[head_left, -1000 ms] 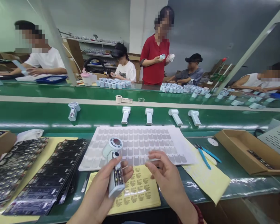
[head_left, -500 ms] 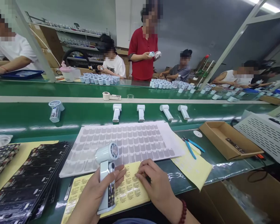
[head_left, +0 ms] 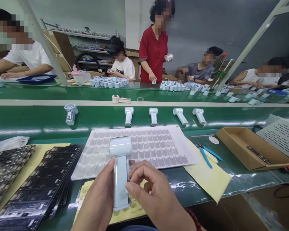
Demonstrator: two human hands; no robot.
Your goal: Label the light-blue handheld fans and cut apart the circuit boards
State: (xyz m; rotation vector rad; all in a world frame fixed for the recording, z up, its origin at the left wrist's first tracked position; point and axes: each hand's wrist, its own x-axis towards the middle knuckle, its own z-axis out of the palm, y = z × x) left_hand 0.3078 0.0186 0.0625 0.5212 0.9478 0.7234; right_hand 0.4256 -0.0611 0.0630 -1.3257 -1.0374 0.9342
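My left hand (head_left: pixel 100 200) grips the handle of a pale blue handheld fan (head_left: pixel 120 166), held upright with its plain back side toward me. My right hand (head_left: pixel 150 192) is curled against the right side of the handle, thumb and fingers pinched on it. Beneath both hands lies a yellow sheet of small printed labels (head_left: pixel 135 210). Just beyond it is a white sheet of clear rectangular stickers (head_left: pixel 144 147).
Stacks of black panels (head_left: pixel 38 189) lie at left on yellow paper. Blue tweezers (head_left: pixel 203 154) and an open cardboard box (head_left: pixel 250 150) are at right. Several fans (head_left: pixel 154 116) lie on the green conveyor belt (head_left: pixel 38 118). Other people work across the line.
The fan was turned from its open front, showing the circuit, to its plain back. My right hand left the yellow label sheet and came up onto the handle.
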